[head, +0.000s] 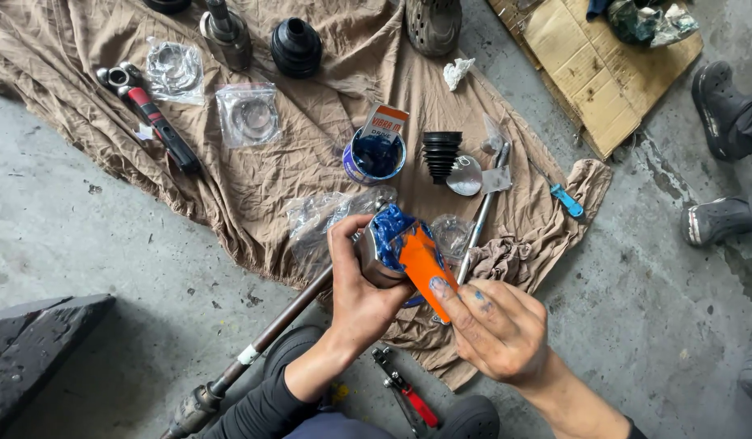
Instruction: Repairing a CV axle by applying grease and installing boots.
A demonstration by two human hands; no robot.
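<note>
Head view: left hand (361, 286) wraps the metal joint (374, 258) at the end of the shaft (266, 329), fingers closed around it. Right hand (494, 325) pinches an orange card (421, 262), spreading blue grease (390, 225) into the joint's open face. Best done by pressing the card edge deep and holding the joint steady. Around: grease tub (374, 156), rubber boot (441, 153), pliers (407, 396), brown cloth (327, 97). Loose plastic bags (323, 215) crowd the joint.

Left hand (361, 294) gripping greased joint (381, 244), right hand (496, 325) holding orange scraper (422, 264)
</note>
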